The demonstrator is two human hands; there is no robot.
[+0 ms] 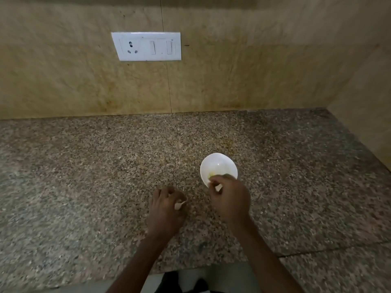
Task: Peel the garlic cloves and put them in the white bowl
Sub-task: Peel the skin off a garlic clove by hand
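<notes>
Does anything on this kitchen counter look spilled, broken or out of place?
Nothing serious. A yellowish stain marks the granite counter just behind the white bowl, and a crack line crosses the counter near the right front. The bowl stands upright.

Dim, warm light; soft motion blur throughout, edges bowed and darkened.

white bowl [218, 166] near rim behind right hand [230, 199], contents blurry
</notes>
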